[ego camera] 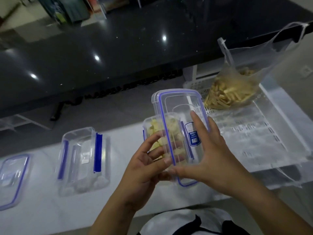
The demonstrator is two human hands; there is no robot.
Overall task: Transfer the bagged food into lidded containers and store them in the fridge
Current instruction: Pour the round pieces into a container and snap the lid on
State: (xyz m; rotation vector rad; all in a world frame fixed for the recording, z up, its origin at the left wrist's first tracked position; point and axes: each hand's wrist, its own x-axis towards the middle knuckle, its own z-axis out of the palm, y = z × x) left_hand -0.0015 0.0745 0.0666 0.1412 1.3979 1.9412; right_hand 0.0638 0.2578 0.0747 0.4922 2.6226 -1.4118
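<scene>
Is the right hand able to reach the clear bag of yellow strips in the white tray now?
Probably not yet: the right hand holds the blue-rimmed clear lid; the bag itself lies unobstructed.

White table point(42, 209) w/ container point(81, 160), lid point(11, 178)

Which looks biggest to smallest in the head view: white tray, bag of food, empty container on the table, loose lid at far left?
1. white tray
2. bag of food, handles included
3. empty container and loose lid: not ranked, since the frame edge cuts off the lid.
</scene>
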